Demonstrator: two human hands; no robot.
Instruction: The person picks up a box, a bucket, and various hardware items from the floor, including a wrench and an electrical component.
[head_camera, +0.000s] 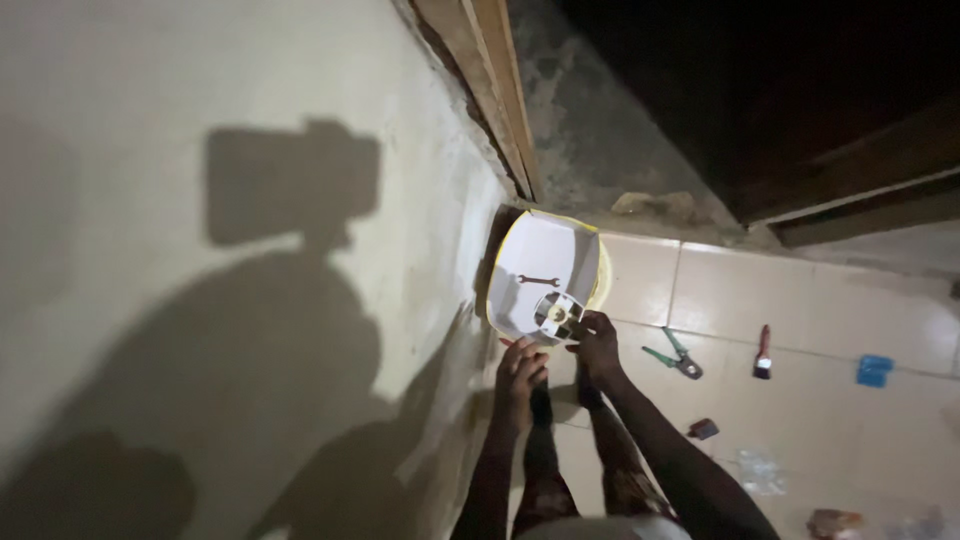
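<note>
Reaching up from the lower frame, both bare hands meet the lower edge of a white box-shaped fitting (545, 262) with a yellow rim, set against the plastered wall (200, 250) just under a wooden door frame (500, 90).

Right hand (597, 345): fingers closed about the round slotted part (557, 315) at the fitting's lower end; the part sits directly above the knuckles, touching the fingertips.

Left hand (520, 372): fingers curled against the fitting's bottom edge, just below and left of the round part; whether it pinches anything cannot be told.

Small dark spanner (538, 281): lying inside the white fitting, just above the round part, apart from both hands.

Green-handled pliers (674, 355): on the tiled floor (800, 300), near and to the right of the right hand.

Red-handled brush (762, 352): further right on the tiles.

Blue item (873, 370): further right again, well apart from the hands.

Small dark object (703, 429): on the tiles beside the right forearm.

Obstruction: the wall stands hard against the fitting's left side; the person's own shadow falls across it.
</note>
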